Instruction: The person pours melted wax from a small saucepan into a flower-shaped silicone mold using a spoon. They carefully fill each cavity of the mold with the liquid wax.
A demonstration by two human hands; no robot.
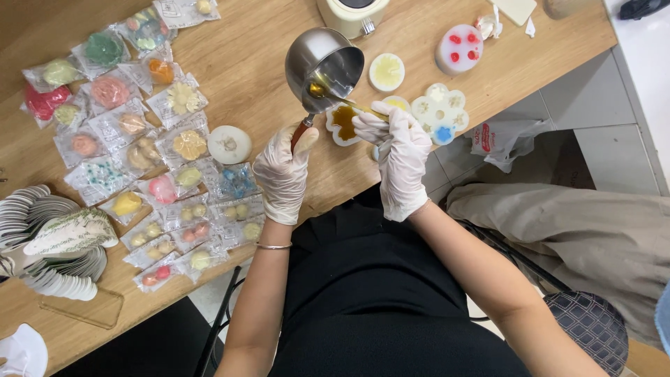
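Head cam: left hand (283, 171) fingers wrapped round steel pouring pot's (323, 68) handle, tilted over silicone mould (343, 123); right hand (403, 157) pinches mould edge. Hot liquid likely, mould floppy: grip by handle.

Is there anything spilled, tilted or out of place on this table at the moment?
No spill shows. The steel pouring pot, held by its handle in the left hand, is tilted on purpose, and amber liquid fills the small white mold without overflowing. The right hand holds a thin stick at the spout. The packaged pieces lie loosely scattered.
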